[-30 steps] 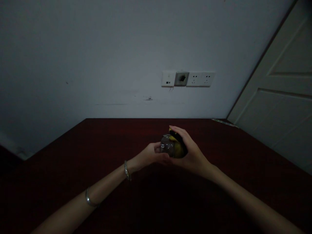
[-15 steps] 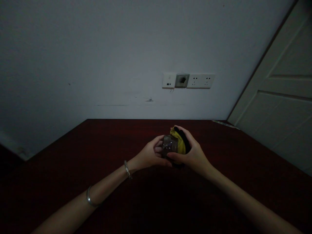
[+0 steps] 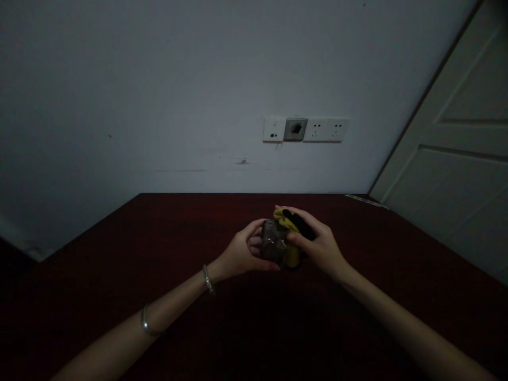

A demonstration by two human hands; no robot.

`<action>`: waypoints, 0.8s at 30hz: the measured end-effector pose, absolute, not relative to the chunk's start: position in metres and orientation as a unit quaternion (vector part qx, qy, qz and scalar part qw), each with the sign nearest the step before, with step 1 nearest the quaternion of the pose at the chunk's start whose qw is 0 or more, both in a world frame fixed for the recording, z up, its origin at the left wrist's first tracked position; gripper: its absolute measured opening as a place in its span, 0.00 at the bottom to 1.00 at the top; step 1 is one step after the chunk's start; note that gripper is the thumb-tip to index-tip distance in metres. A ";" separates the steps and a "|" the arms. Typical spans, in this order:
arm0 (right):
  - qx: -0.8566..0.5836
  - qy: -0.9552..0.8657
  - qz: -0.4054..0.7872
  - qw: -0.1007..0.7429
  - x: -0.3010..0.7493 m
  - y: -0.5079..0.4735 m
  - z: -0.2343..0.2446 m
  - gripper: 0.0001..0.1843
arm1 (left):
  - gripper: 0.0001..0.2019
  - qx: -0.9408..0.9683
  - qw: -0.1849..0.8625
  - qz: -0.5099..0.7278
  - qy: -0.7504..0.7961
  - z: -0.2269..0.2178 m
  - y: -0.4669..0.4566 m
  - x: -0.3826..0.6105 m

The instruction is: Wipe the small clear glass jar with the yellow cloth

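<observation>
Over the middle of a dark red table [image 3: 159,296] both my hands hold one small bundle. My left hand [image 3: 242,254] curls round a small clear, shiny wrapped thing [image 3: 272,242]. My right hand [image 3: 321,244] grips a yellow and black piece [image 3: 292,225] joined to it, thumb pressed on the yellow part. The room is dim, so I cannot make out what the bundle is. Two silver bracelets [image 3: 207,279] sit on my left forearm.
A pale wall stands behind the table with a row of sockets and a switch [image 3: 305,129]. A white panelled door [image 3: 460,159] is at the right. A thin strip [image 3: 365,200] lies at the table's far right corner.
My hands have turned the bundle between them: the right thumb has come over the yellow part, and the left fingers have wrapped further round the clear part.
</observation>
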State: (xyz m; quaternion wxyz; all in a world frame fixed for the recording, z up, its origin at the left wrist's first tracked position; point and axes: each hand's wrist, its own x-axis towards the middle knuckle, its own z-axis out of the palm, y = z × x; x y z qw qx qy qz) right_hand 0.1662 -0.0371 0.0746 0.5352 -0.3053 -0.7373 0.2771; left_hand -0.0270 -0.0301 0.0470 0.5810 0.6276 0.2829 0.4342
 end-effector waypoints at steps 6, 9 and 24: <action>-0.304 -0.787 0.166 0.510 0.167 -0.041 0.078 0.19 | 0.48 0.650 0.562 0.427 0.281 0.044 -0.023 -0.032; -0.249 -0.844 0.074 0.470 0.168 -0.044 0.078 0.20 | 0.48 0.649 0.544 0.439 0.298 0.042 -0.021 -0.033; -0.172 -0.907 -0.076 0.377 0.169 -0.052 0.086 0.25 | 0.44 0.655 0.481 0.499 0.303 0.036 -0.019 -0.024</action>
